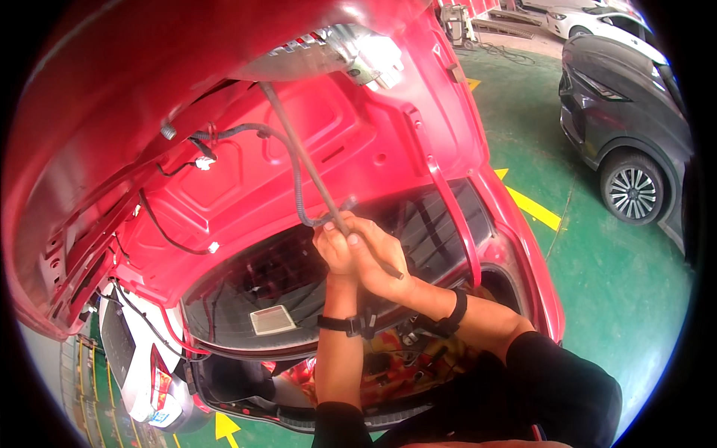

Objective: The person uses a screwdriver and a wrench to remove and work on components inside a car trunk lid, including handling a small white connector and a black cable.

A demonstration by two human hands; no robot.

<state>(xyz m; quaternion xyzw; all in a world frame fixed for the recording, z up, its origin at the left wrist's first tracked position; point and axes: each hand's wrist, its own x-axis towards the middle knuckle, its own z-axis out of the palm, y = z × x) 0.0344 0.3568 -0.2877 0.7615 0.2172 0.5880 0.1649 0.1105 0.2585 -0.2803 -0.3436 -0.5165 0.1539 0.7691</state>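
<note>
Rod [307, 166] mostly beyond left grip [335, 252] and right grip [379, 257], both seemingly clasped around it.

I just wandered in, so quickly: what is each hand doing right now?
Left hand: closed, holding the long rod.
Right hand: closed, holding the same rod.

Saw a grey car [620, 89] parked at the right on a green floor [597, 291], with a spoked wheel [632, 194] in full view. Spotted a white car [581, 24] beyond it near the top right, and at the top a pale machine [455, 25] just beside cables [511, 55] on the floor. Made out a yellow arrow [534, 209] painted left of the grey car, a second arrow [225, 428] at the lower left, and near that, a second white car [140, 399] with a red tail light [160, 379].
</note>
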